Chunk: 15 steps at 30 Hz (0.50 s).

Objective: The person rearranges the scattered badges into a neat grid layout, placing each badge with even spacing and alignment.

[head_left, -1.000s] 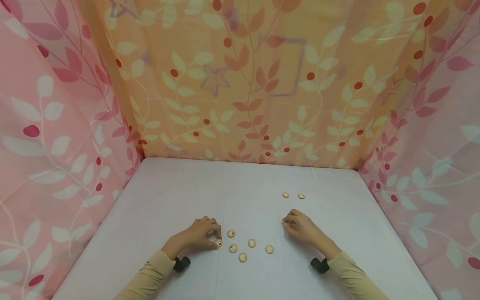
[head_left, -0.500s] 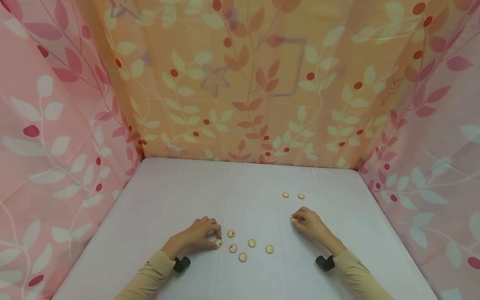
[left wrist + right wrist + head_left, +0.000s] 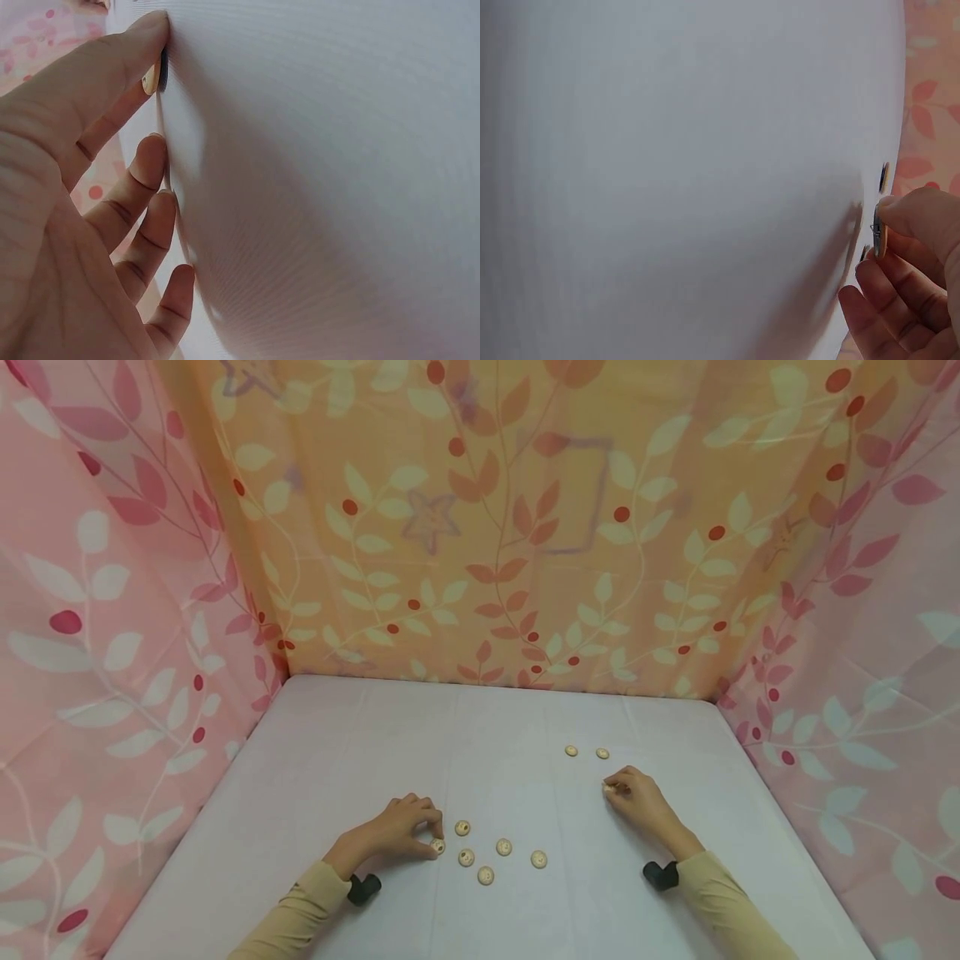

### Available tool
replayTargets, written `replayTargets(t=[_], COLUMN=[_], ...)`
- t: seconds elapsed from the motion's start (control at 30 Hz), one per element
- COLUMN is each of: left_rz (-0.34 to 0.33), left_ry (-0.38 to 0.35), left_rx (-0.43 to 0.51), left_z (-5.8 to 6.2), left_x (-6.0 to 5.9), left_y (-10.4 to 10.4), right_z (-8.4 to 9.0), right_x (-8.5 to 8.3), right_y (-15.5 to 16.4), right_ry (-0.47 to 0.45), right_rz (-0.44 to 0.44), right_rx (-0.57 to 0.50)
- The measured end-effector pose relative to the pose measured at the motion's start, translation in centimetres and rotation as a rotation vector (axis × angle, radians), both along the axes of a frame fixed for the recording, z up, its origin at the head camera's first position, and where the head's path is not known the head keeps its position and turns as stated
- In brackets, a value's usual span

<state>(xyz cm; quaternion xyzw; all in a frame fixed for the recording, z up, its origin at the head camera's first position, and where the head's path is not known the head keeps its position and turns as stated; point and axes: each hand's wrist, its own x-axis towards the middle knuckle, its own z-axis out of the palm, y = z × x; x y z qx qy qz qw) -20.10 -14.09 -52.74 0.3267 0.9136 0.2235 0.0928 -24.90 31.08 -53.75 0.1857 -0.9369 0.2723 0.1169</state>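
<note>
In the head view my right hand (image 3: 636, 800) pinches a round pale-yellow button badge (image 3: 611, 787) between thumb and fingers, above the table. The right wrist view shows this badge (image 3: 879, 234) edge-on, its grey back with a metal pin turned to the camera. My left hand (image 3: 405, 828) rests low on the table, thumb and index finger pinching the edges of another badge (image 3: 438, 845). From the left wrist that badge (image 3: 152, 77) is partly hidden behind the thumb; the other fingers touch the cloth.
Several matching badges, one of them a front badge (image 3: 486, 876), lie loosely between the hands. Two more, a left badge (image 3: 572, 750) and a right badge (image 3: 602, 753), lie side by side beyond my right hand. Patterned curtains (image 3: 495, 568) enclose the white table (image 3: 360, 727).
My right hand has moved right and away from me, carrying its badge toward the two far badges. The left hand and the badges on the table have stayed put.
</note>
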Motion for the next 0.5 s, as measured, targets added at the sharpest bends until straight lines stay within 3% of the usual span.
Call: replayTargets(t=[0.5], left_rz=[0.003], left_ry=[0.005], left_rx=[0.013], left_z=[-0.3], left_x=[-0.2], left_y=[-0.1], right_z=[-0.3], right_x=[-1.4], right_y=[2.0], right_ry=[0.033], right_rz=[-0.066], right_rx=[0.052])
